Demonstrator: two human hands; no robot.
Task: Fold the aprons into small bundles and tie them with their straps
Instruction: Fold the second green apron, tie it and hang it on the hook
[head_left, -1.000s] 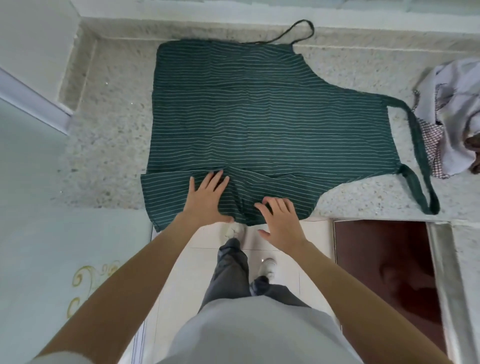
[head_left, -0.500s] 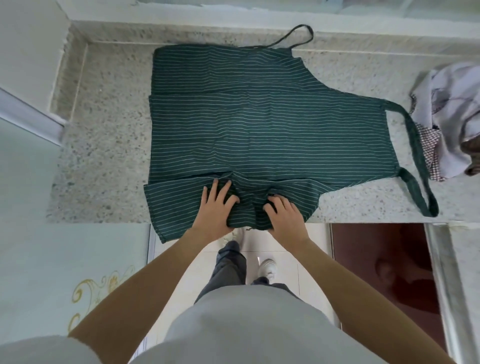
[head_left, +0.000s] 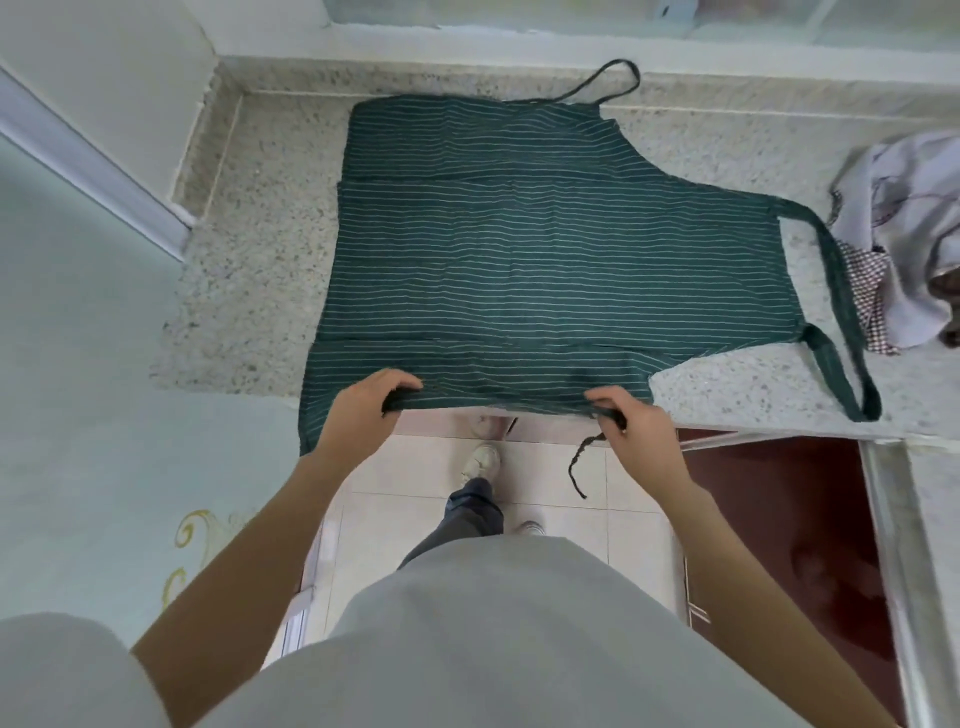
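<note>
1. Dark green cotton apron with thin pale stripes (head_left: 545, 260), spread flat on the speckled stone counter (head_left: 249, 270), bib end to the right, near edge overhanging the counter lip.
2. Near edge gathered and lifted slightly: left hand (head_left: 363, 410) curled round a bunched fold of it, right hand (head_left: 631, 423) pinching the edge together with a thin dark waist tie (head_left: 584, 462), loose end dangling toward the tiled floor (head_left: 519, 499).
3. Wide green neck strap (head_left: 841, 291) looped off the bib to the right, lying just beside a crumpled white and checked cloth pile (head_left: 904, 234); second thin tie (head_left: 613, 78) arched against the far wall.
4. Judged stage: first lengthwise fold barely begun.
5. Likely trouble: the dangling tie folded inside the bundle and lost for knotting; the far tie left trapped likewise.
6. Also possible: the overhanging left corner sliding off under its own weight and skewing the fold, or the neck strap snagging the neighbouring cloth pile during rolling.
</note>
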